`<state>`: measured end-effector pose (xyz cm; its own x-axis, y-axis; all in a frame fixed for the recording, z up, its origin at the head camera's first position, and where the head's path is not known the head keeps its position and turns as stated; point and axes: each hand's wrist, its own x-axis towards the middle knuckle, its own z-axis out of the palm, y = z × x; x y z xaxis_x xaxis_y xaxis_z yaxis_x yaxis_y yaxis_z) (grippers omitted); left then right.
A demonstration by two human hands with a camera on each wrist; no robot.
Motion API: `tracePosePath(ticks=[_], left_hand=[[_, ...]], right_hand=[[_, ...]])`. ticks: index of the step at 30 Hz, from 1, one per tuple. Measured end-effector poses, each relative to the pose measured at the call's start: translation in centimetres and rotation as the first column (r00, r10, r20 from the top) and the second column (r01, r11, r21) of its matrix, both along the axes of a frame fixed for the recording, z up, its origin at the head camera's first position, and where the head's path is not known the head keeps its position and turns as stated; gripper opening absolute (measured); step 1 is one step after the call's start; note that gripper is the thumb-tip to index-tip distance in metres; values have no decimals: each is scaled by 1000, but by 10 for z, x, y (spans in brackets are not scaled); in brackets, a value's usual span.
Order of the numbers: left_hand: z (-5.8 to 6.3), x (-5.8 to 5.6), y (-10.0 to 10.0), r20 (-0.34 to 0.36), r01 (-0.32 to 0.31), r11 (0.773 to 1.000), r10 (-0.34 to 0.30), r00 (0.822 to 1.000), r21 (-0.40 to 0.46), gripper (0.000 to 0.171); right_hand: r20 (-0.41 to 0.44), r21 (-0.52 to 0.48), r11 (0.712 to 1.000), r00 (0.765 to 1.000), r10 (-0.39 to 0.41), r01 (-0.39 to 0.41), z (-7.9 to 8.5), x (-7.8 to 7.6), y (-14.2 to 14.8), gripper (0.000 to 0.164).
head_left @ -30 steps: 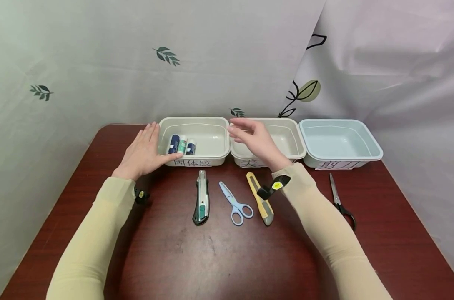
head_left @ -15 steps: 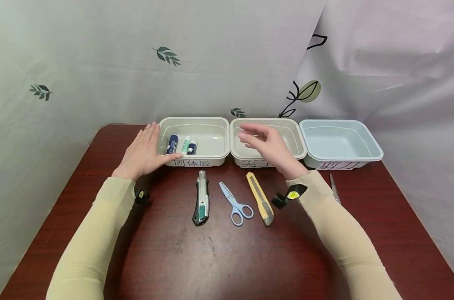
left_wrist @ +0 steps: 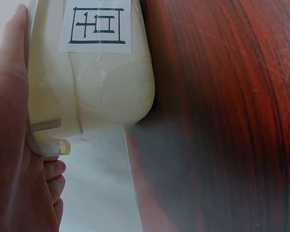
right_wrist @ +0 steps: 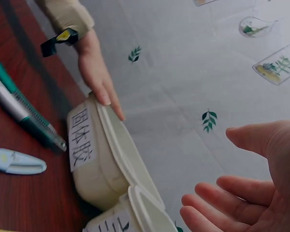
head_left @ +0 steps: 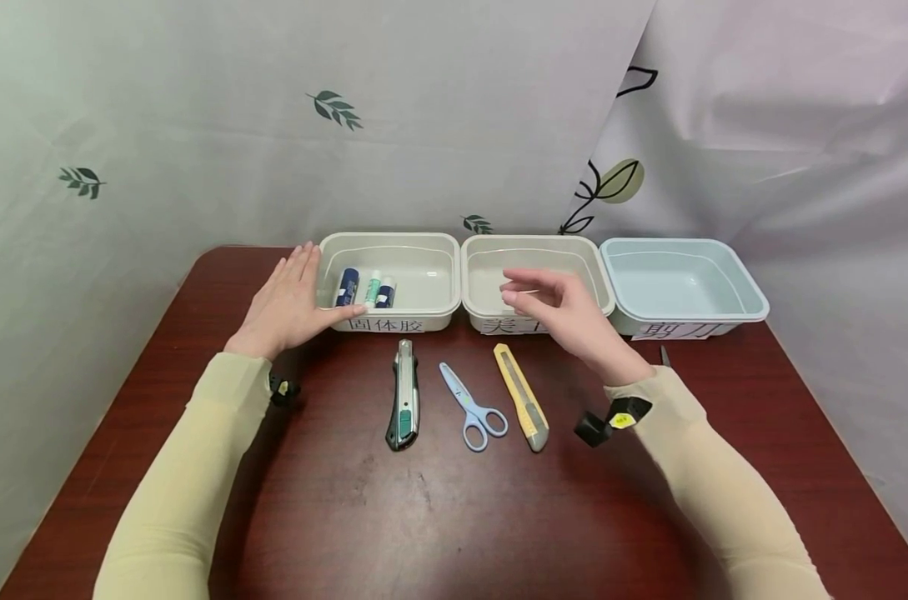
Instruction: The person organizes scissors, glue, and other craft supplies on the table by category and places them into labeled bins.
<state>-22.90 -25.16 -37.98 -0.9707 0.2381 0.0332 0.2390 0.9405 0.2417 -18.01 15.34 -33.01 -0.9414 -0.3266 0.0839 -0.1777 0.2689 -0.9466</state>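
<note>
My left hand [head_left: 284, 300] rests on the left end of a cream bin [head_left: 431, 321], its fingers extended and thumb along the front rim; the left wrist view has the hand against that rim. Inside lie three glue sticks: a long blue one [head_left: 347, 287], a green-and-white one [head_left: 373, 289] and a shorter blue one [head_left: 385, 293]. Over the front of the middle bin [head_left: 491, 242] hovers my right hand [head_left: 562, 312], fingers loosely bent, holding nothing. In the right wrist view its thumb and fingers [right_wrist: 237, 203] stand apart.
On the table lie a silver-and-green utility knife [head_left: 403, 396], light blue scissors [head_left: 474, 408] and a yellow box cutter [head_left: 523, 400]. Another blade tip [head_left: 664, 357] shows beside the right sleeve, the remainder hidden. A pale blue bin [head_left: 686, 317] stands at the right. Curtains hang behind.
My right hand has moved right and toward me, from the gap between the two cream bins. The glue sticks shifted slightly apart. My right sleeve now covers most of the black scissors. The left hand stayed.
</note>
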Motion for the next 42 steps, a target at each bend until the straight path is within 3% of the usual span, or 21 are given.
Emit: tracePosePath(ticks=[5, 20, 32, 42], left_hand=[[0, -1, 1, -3, 4, 1000, -4, 1000, 1, 128], [-2, -1, -1, -10, 5, 1000, -5, 1000, -1, 128], [-1, -1, -1, -3, 0, 1000, 0, 1000, 1, 128], [-1, -1, -1, -14, 9, 1000, -9, 1000, -2, 127]], right_hand=[[-4, 77, 997, 1000, -31, 31, -4, 10, 11, 45], [-48, 137, 990, 999, -20, 27, -14, 34, 32, 47], [6, 170, 985, 1000, -9, 8, -18, 40, 39, 55], [17, 195, 981, 1000, -11, 8, -33, 43, 43, 56]])
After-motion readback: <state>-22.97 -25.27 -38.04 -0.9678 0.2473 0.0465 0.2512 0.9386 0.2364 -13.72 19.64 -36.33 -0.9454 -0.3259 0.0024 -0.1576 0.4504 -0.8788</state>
